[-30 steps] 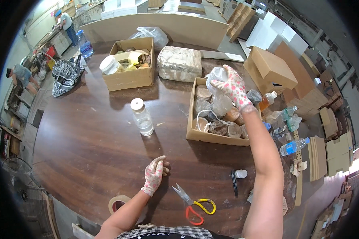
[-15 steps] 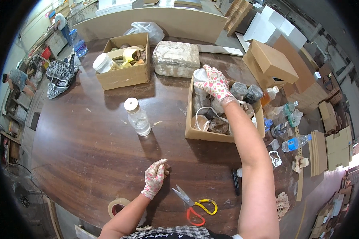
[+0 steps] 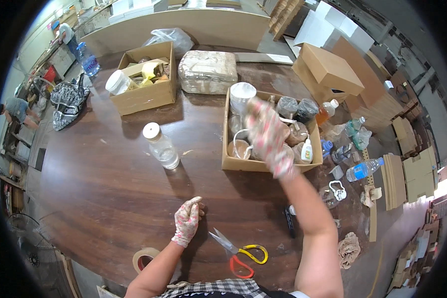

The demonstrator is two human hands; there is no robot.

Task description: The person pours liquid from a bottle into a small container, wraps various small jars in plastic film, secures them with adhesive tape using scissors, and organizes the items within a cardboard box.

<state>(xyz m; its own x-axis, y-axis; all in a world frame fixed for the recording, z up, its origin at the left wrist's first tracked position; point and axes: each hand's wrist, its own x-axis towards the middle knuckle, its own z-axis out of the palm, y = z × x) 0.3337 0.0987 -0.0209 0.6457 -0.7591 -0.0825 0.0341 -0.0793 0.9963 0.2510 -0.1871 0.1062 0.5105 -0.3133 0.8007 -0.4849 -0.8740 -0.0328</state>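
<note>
My right hand (image 3: 268, 136), in a white glove with pink flowers, is smeared by motion above the right cardboard box (image 3: 253, 165). Its fingers cannot be read. Packed in that box are a container with a white top (image 3: 242, 94), several plastic-wrapped pieces, and a small white squeeze bottle (image 3: 307, 151). Low on the table's near side, my left hand (image 3: 187, 222), gloved alike, is closed with curled fingers and nothing visible in them. Beside it lie scissors (image 3: 241, 252) with one yellow and one red handle. A clear bottle with a white cap (image 3: 163, 149) stands farther off, apart from both hands.
Another open cardboard box (image 3: 146, 97) stands at the back left, next to a plastic-wrapped block (image 3: 208, 74). Plastic bottles (image 3: 365, 170) crowd the right side. Tape (image 3: 145, 259) lies near my left forearm, a black marker (image 3: 289, 222) by my right. Two people work far left.
My right hand has left the white-topped container and come nearer to me over the box, uncovering that container and the squeeze bottle. My left hand stays curled. The whole view has shifted slightly.
</note>
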